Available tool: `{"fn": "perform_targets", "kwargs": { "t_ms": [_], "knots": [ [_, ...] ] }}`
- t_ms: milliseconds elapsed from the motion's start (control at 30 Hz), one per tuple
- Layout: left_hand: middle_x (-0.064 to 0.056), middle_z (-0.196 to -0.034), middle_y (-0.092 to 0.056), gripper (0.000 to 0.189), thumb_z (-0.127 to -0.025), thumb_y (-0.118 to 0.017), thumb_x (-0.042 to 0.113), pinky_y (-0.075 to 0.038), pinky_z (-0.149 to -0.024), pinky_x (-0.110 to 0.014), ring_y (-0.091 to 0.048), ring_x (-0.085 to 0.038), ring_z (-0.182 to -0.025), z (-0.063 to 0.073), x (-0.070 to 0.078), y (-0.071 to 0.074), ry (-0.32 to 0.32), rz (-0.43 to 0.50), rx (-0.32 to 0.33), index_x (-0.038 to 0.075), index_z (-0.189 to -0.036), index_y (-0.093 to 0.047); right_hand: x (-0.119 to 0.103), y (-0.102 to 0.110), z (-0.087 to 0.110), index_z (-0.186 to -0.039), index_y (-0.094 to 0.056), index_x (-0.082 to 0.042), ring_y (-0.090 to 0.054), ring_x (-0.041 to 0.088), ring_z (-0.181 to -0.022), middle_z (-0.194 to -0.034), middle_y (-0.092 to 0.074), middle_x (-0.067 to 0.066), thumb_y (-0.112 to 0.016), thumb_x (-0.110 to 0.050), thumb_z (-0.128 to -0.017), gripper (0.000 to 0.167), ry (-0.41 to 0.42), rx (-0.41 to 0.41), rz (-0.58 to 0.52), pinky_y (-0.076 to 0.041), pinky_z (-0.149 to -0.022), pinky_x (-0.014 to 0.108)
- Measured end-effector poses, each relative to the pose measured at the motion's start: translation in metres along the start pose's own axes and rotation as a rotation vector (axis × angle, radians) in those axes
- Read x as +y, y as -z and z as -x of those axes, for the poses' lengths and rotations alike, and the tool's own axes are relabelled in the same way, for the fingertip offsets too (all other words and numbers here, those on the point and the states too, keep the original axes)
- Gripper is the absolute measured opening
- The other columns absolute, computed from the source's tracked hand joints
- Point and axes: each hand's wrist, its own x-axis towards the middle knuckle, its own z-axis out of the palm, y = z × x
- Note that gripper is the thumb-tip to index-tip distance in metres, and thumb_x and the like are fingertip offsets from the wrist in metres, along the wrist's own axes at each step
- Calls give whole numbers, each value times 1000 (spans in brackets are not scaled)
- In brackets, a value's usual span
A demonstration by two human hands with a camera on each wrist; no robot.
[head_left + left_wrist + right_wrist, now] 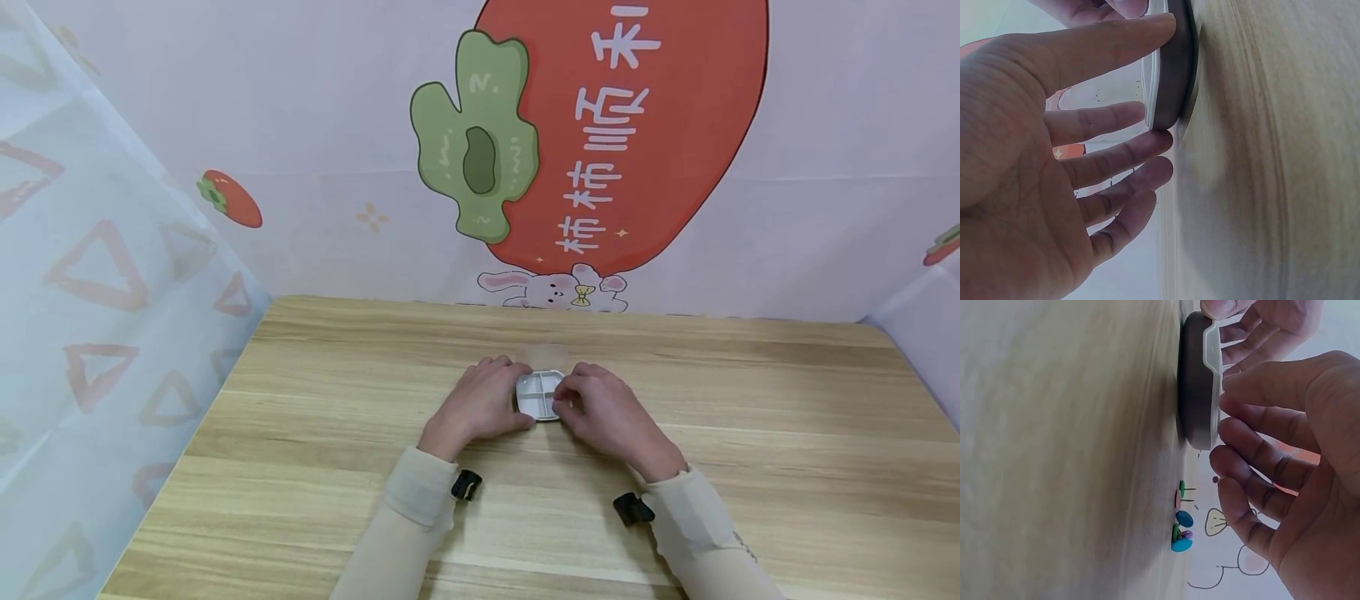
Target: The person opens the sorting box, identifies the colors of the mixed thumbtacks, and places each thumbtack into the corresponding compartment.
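While gripping the divided case (pixel 536 394) at nine o'clock with the left hand (pixel 482 402), likely to steady it on the table (pixel 315 417), holding the right hand (pixel 607 414) narrow at three o'clock; cannot tell if pinching anything.

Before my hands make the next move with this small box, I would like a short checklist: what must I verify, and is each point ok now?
1. Box steadied: ok; the left grip has its thumb and fingers at the edges.
2. Compartments uncovered: ok; what looks like a clear lid is behind them.
3. All compartments fully visible: not ok; the right grip hides part.
4. Something between the right fingertips: cannot tell; any item there is hidden.
5. Table free of loose thumbtacks: not ok; several lie near the box.
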Motion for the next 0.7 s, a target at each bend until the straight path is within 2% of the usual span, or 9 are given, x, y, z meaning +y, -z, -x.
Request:
{"fn": "perform_targets", "kwargs": {
  "t_ms": [700],
  "knots": [
    [-5,-123,-63,66,-80,-88,36,-44,-93,-38,-54,-22,-106,0,0,0,2,-5,5,9,-135,-63,1,0,0,-91,-76,-9,-52,16,-77,-84,-60,-2,-83,-14,-84,11,-7,-4,0,-47,-71,32]
  ]
}}
